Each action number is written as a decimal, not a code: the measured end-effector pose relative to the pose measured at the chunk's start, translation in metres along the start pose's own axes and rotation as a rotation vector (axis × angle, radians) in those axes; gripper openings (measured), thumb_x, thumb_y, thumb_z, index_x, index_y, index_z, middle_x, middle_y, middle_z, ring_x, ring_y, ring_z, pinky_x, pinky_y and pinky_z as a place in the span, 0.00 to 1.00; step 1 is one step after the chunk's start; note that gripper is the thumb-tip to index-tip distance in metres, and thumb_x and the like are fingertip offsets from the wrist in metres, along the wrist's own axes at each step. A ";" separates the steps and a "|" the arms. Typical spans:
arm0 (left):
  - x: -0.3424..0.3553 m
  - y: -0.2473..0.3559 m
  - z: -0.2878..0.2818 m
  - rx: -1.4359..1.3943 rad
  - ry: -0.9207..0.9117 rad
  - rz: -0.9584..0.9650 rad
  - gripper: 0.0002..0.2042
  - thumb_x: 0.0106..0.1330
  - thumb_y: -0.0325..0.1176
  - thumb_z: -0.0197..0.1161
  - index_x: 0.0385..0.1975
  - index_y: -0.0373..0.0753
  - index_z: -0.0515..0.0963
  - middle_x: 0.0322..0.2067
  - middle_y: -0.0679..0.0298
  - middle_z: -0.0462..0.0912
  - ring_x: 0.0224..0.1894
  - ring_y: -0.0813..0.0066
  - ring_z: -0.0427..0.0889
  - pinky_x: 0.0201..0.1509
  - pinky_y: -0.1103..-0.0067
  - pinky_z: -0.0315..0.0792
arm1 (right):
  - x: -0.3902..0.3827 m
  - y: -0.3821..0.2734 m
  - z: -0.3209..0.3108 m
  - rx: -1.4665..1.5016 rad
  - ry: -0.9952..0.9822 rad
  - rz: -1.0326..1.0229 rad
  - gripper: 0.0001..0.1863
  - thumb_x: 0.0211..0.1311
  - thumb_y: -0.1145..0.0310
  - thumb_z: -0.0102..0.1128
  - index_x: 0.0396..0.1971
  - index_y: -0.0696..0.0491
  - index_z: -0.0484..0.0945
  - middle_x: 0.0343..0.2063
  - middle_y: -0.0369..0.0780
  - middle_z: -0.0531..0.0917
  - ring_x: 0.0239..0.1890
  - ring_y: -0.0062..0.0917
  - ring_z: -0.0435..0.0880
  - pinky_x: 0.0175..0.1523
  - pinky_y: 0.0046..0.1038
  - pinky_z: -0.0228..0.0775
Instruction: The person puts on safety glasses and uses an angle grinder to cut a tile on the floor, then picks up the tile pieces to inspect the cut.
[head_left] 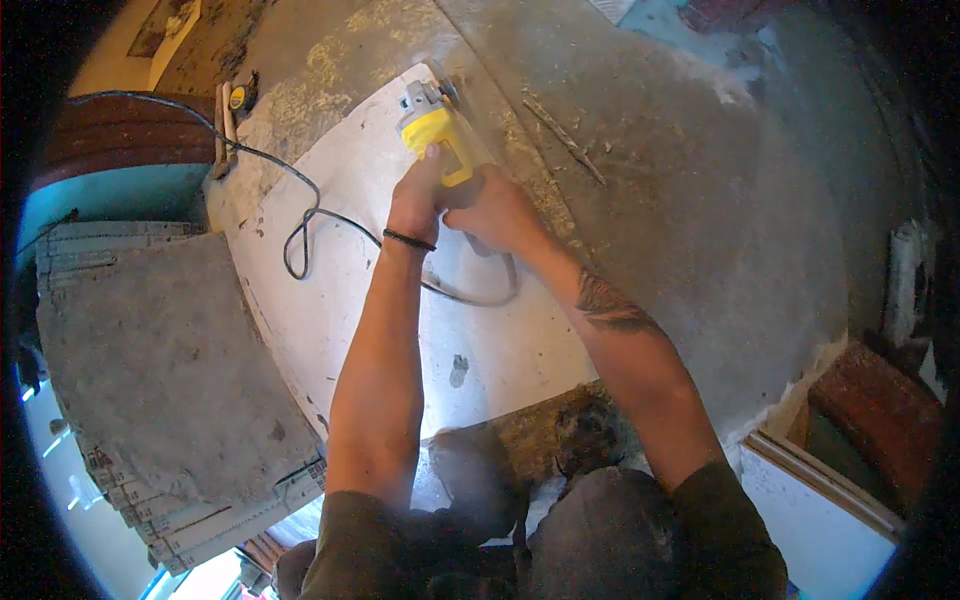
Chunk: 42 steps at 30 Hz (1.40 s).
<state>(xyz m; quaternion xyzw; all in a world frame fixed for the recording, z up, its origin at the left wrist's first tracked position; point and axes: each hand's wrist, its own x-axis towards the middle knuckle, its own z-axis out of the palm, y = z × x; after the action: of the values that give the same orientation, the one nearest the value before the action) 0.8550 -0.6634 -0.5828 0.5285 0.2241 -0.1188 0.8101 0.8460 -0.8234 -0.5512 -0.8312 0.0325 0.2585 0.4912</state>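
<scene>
Now the fingers of your left hand and right hand clasp the yellow grinder | its metal head is beyond them | white sheet lies beneath | black cable loops leftward of them

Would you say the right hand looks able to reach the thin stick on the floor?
Probably yes: the thin stick lies nearby with nothing visible between, but the right hand would first have to let go of the yellow power tool.
</scene>
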 end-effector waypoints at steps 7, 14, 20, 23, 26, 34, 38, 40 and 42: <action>-0.004 0.003 0.001 -0.016 -0.006 0.023 0.26 0.77 0.51 0.58 0.60 0.32 0.76 0.51 0.60 0.83 0.50 0.69 0.84 0.54 0.73 0.78 | -0.005 -0.007 -0.004 0.022 -0.030 0.002 0.43 0.38 0.56 0.78 0.58 0.58 0.74 0.47 0.51 0.87 0.51 0.42 0.87 0.54 0.37 0.79; -0.002 0.001 -0.001 0.000 0.019 0.032 0.26 0.76 0.51 0.59 0.59 0.31 0.76 0.50 0.59 0.84 0.48 0.70 0.85 0.50 0.74 0.79 | -0.005 -0.008 -0.007 0.043 -0.051 0.003 0.42 0.37 0.56 0.79 0.56 0.58 0.74 0.47 0.51 0.87 0.50 0.42 0.87 0.55 0.37 0.79; -0.003 -0.001 0.000 0.055 0.058 0.030 0.26 0.75 0.52 0.61 0.56 0.33 0.78 0.46 0.63 0.85 0.43 0.75 0.83 0.43 0.79 0.76 | -0.005 -0.007 -0.008 0.015 -0.047 0.005 0.42 0.37 0.57 0.79 0.56 0.59 0.75 0.46 0.50 0.87 0.50 0.42 0.87 0.54 0.38 0.79; -0.003 -0.001 0.001 0.052 0.067 0.030 0.25 0.74 0.53 0.62 0.55 0.34 0.79 0.45 0.64 0.85 0.41 0.76 0.83 0.42 0.79 0.75 | -0.003 -0.004 -0.005 0.028 -0.029 -0.032 0.41 0.38 0.58 0.79 0.55 0.59 0.75 0.46 0.50 0.87 0.50 0.42 0.87 0.54 0.38 0.79; -0.002 0.000 -0.003 0.059 0.073 0.025 0.26 0.75 0.53 0.61 0.56 0.34 0.79 0.45 0.64 0.85 0.42 0.76 0.83 0.42 0.79 0.75 | -0.004 -0.007 -0.005 0.058 -0.038 -0.025 0.39 0.38 0.58 0.79 0.54 0.58 0.76 0.46 0.51 0.87 0.50 0.43 0.87 0.54 0.38 0.79; -0.003 0.000 0.001 0.029 0.081 0.030 0.26 0.75 0.52 0.61 0.58 0.33 0.78 0.48 0.63 0.85 0.47 0.73 0.84 0.48 0.76 0.77 | 0.000 -0.002 -0.002 0.005 -0.028 -0.020 0.38 0.38 0.59 0.79 0.53 0.58 0.76 0.46 0.51 0.86 0.50 0.42 0.87 0.54 0.38 0.79; -0.005 0.000 0.002 0.056 0.078 0.027 0.26 0.74 0.52 0.62 0.58 0.33 0.78 0.48 0.63 0.85 0.46 0.73 0.84 0.48 0.77 0.77 | -0.001 -0.001 -0.002 0.030 -0.030 -0.008 0.38 0.38 0.58 0.79 0.53 0.58 0.76 0.47 0.51 0.86 0.50 0.43 0.87 0.55 0.38 0.79; -0.007 0.001 0.006 0.050 0.081 0.035 0.26 0.74 0.52 0.62 0.58 0.33 0.78 0.47 0.63 0.85 0.45 0.74 0.83 0.46 0.78 0.76 | -0.002 -0.002 -0.003 0.033 -0.033 -0.006 0.39 0.38 0.58 0.79 0.53 0.58 0.76 0.46 0.51 0.86 0.51 0.43 0.87 0.55 0.38 0.79; -0.007 0.003 0.006 0.062 0.102 0.029 0.27 0.74 0.52 0.62 0.58 0.33 0.79 0.47 0.63 0.85 0.44 0.74 0.83 0.46 0.78 0.76 | -0.003 -0.005 -0.004 0.040 -0.038 -0.007 0.39 0.37 0.57 0.79 0.53 0.58 0.76 0.46 0.51 0.86 0.51 0.43 0.86 0.55 0.38 0.79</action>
<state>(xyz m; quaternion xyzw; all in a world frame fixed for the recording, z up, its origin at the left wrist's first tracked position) 0.8511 -0.6681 -0.5752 0.5617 0.2537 -0.0870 0.7827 0.8471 -0.8245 -0.5440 -0.8162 0.0254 0.2716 0.5093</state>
